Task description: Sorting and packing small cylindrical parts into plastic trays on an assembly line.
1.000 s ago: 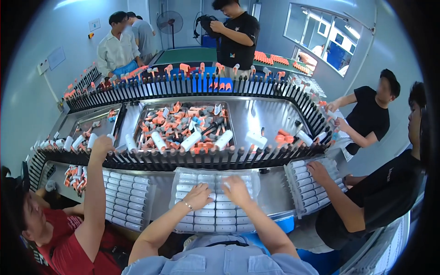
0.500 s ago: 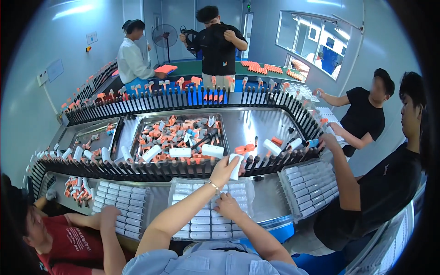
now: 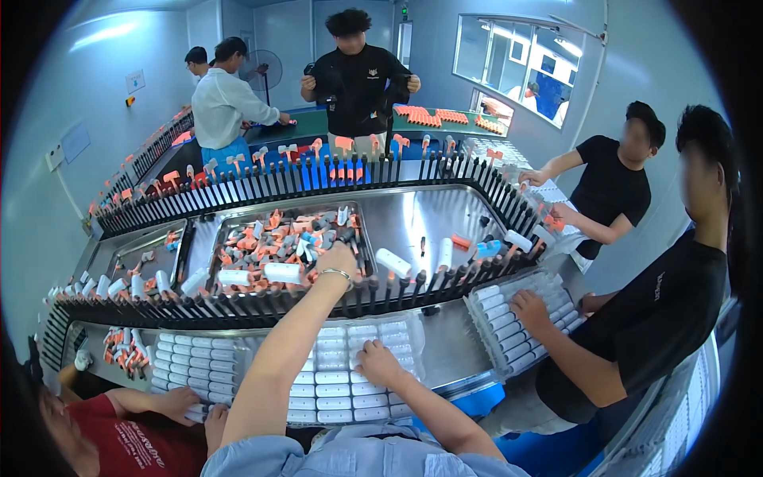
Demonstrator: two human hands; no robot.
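My left hand (image 3: 338,259) reaches over the near rack to the right side of a heap of orange and grey plastic parts (image 3: 258,246). Its fingers are hidden, so whether they grip anything cannot be made out. My right hand (image 3: 380,364) rests with fingers apart on the clear plastic tray (image 3: 412,330) in front of me, touching its rows of white, rounded plastic shells (image 3: 334,391). On the pegs beside my left forearm sit white shells, one left of it (image 3: 282,273) and a tilted one right of it (image 3: 393,262).
Black pegs (image 3: 413,290) run along the metal table. More trays of white shells stand left (image 3: 195,362) and right (image 3: 524,318). A person in red (image 3: 135,433) works close at my left, one in black (image 3: 636,318) at my right. Others stand beyond the table.
My left hand has moved left and away from me, from the pegs to the heap. The white shell it held is no longer visible in it. An orange part has left the pegs; a white shell sits thereabouts.
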